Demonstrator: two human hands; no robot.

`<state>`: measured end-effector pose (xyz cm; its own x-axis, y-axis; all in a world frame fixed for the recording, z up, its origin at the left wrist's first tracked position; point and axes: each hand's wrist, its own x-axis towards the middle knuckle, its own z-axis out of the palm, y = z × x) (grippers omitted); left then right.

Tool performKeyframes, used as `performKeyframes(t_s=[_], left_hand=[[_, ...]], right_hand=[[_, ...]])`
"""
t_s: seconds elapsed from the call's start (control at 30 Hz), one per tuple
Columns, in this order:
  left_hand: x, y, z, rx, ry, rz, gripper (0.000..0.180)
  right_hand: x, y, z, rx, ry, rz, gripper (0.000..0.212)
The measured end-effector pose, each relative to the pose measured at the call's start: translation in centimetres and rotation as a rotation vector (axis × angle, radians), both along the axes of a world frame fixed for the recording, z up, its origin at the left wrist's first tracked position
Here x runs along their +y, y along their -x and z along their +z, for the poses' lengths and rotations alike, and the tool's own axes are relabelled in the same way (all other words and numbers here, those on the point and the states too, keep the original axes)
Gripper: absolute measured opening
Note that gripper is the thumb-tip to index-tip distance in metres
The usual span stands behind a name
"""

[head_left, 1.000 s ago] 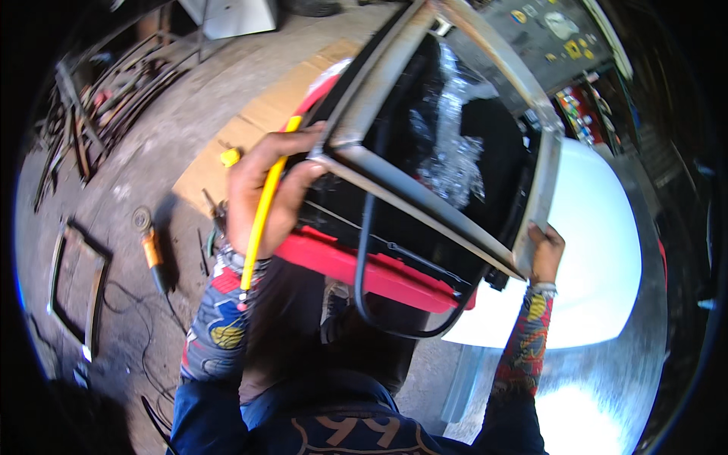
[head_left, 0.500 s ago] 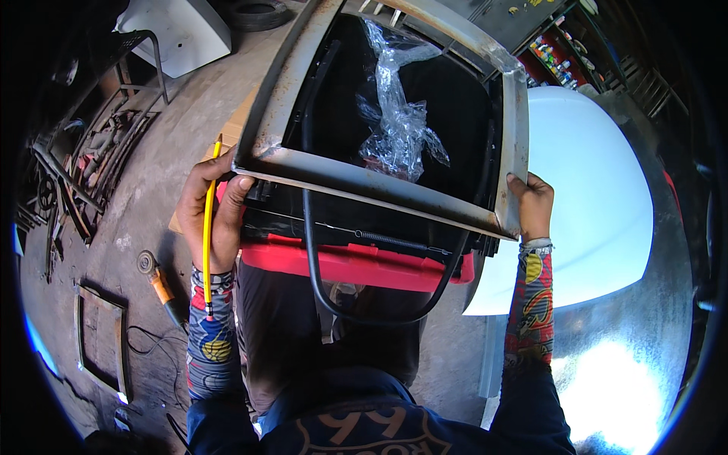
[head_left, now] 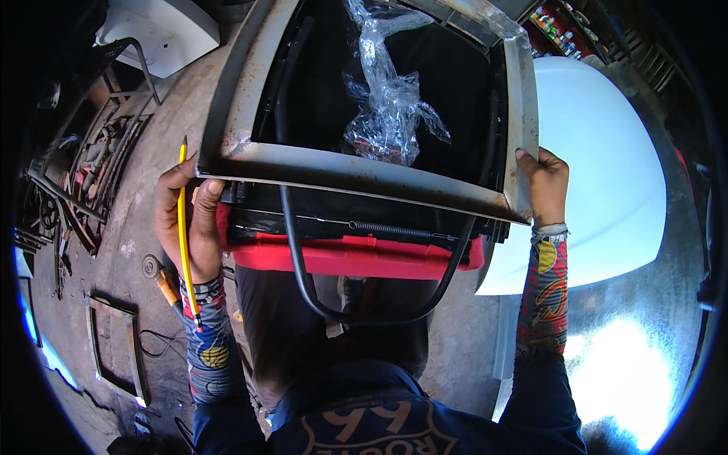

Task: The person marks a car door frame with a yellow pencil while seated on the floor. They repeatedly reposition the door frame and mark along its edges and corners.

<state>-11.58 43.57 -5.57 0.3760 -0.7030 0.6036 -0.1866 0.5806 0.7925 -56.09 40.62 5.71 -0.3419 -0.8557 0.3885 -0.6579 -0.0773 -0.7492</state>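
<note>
Head view: your left hand (head_left: 206, 235) grasps the rust-marked steel frame (head_left: 356, 168) at its near-left corner, yellow pencil (head_left: 183, 220) held lengthwise across the fingers, point away from you. Right hand (head_left: 549, 189) grips the right rail, thumb on top, just beyond the near-right corner. Neither is nearer; the near rail spans left to right between them, right end closer to you. Frame lies over a black-and-red seat (head_left: 326, 256); contact unclear. Floor, left: angle grinder (head_left: 163, 283), second frame (head_left: 93, 337).

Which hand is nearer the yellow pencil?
Left. The left hand holds the yellow pencil at the near-left corner of the metal frame; the right hand grips the opposite, right side.
</note>
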Motion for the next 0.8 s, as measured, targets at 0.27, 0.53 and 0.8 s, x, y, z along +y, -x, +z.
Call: performKeyframes(t_s=[0.27, 0.53, 0.8], left_hand=[[-0.2, 0.2, -0.2, 0.017, 0.057, 0.005, 0.023], [-0.2, -0.4, -0.3, -0.026, 0.021, 0.009, 0.023], [-0.2, -0.6, 0.3, -0.089, 0.003, 0.006, 0.018]], right_hand=[[0.1, -0.2, 0.2, 0.066, -0.005, -0.041, 0.021], [-0.3, 0.8, -0.3, 0.057, 0.008, -0.002, 0.023], [-0.2, 1.0, -0.4, 0.102, -0.002, -0.024, 0.022]])
